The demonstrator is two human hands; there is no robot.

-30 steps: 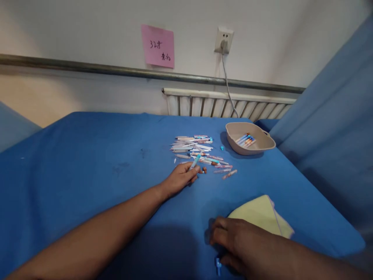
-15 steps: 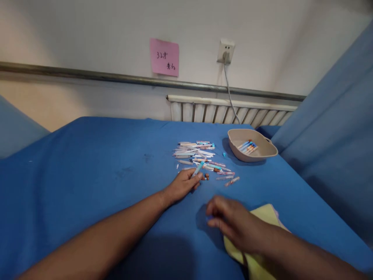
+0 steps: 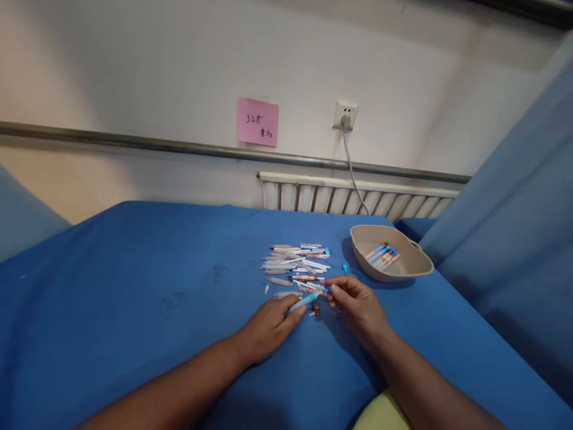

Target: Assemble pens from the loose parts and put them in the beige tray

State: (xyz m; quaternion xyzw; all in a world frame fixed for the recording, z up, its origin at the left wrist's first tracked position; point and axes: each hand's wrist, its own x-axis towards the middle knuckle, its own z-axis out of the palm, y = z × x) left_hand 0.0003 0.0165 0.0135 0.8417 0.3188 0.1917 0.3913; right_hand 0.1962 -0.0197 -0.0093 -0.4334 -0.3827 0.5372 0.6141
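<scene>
My left hand (image 3: 275, 325) is closed around a light blue pen (image 3: 305, 300), which slants up to the right. At the pen's upper end, my right hand (image 3: 356, 307) pinches a small dark blue piece that looks like a pen cap (image 3: 327, 290). Whether cap and pen are joined I cannot tell. Just beyond both hands lies a loose pile of pen parts (image 3: 290, 263), white, clear and coloured. A small brown piece (image 3: 316, 309) rests on the blue cloth below the pen.
A beige basket (image 3: 416, 263) at the right holds several pens (image 3: 382, 255). Near it lies a small light blue piece (image 3: 345, 268). Yellow cloth (image 3: 382, 413) shows at the bottom edge. Behind the blue-covered surface (image 3: 134, 269) stand a radiator (image 3: 313, 194) and a wall.
My right hand has moved up and left from near the yellow cloth, bringing the dark blue piece to the pen's end. My left hand still holds the pen. The view has tilted upward.
</scene>
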